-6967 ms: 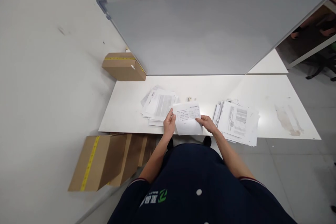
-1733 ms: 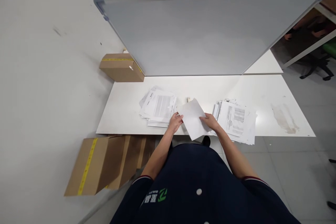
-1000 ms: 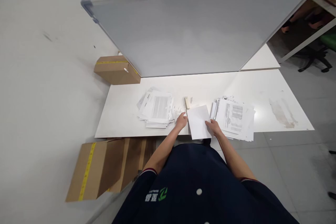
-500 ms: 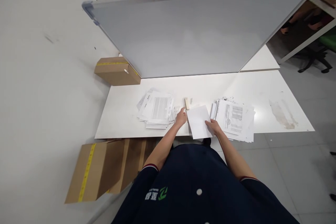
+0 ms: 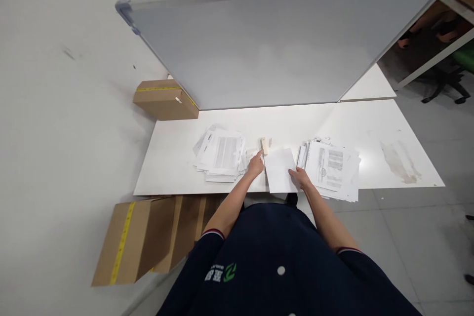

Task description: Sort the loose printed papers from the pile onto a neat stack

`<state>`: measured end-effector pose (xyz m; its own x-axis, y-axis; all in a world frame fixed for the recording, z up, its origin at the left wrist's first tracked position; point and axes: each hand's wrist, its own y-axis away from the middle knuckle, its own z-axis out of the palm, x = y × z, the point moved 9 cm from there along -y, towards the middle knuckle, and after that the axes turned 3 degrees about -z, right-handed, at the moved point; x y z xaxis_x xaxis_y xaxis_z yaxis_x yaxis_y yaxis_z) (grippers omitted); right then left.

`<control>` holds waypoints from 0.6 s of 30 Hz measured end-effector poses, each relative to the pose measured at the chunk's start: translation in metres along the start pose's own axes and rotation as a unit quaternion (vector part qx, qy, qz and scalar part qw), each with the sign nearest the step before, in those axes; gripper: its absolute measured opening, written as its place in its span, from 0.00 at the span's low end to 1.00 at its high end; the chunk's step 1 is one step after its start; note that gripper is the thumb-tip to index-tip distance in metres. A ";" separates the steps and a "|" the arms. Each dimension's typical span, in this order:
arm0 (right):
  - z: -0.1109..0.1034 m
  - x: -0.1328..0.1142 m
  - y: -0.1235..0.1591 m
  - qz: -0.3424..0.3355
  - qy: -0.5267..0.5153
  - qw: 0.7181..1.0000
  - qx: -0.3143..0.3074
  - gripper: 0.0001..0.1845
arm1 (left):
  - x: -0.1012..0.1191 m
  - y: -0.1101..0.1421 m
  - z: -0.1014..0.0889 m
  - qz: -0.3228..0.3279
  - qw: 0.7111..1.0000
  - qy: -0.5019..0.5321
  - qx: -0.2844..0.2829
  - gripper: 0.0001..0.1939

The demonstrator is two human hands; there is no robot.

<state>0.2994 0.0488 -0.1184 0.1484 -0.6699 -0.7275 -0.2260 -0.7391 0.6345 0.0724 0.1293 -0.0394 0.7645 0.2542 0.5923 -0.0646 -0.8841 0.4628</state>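
Note:
White sheets of paper (image 5: 280, 170), blank on top, lie at the table's front edge and reach slightly over it. My right hand (image 5: 299, 176) pinches their right side, thumb on top. By their upper left corner is a small cream oblong object (image 5: 263, 145), perhaps a stapler. My left hand (image 5: 256, 164) has its index finger stretched out to the near end of that object, beside the sheets' left edge; its other fingers are partly hidden. A pile of printed papers (image 5: 225, 150) lies left of my left hand, and another printed pile (image 5: 329, 168) lies right of my right hand.
A large whiteboard (image 5: 274, 49) stands across the back of the white table (image 5: 166, 168). A taped cardboard box (image 5: 165, 101) sits at the back left corner. Open cardboard boxes (image 5: 133, 242) stand below on the left, near the wall. A grey stain (image 5: 400, 162) marks the table's right end.
The blank sheets have shifted slightly up, away from my body, with my right hand still pinching them. My left index finger reaches a little farther onto the cream object.

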 end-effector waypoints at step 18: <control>0.003 -0.023 0.007 -0.043 0.041 0.998 0.028 0.11 | -0.001 0.000 0.014 0.000 0.983 -0.170 -0.075 0.30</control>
<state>0.2919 0.0591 -0.0981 0.2474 -0.6098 -0.7529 -0.2627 -0.7902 0.5537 0.0804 0.1233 -0.0493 0.9332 0.0861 0.3488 -0.1382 -0.8102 0.5696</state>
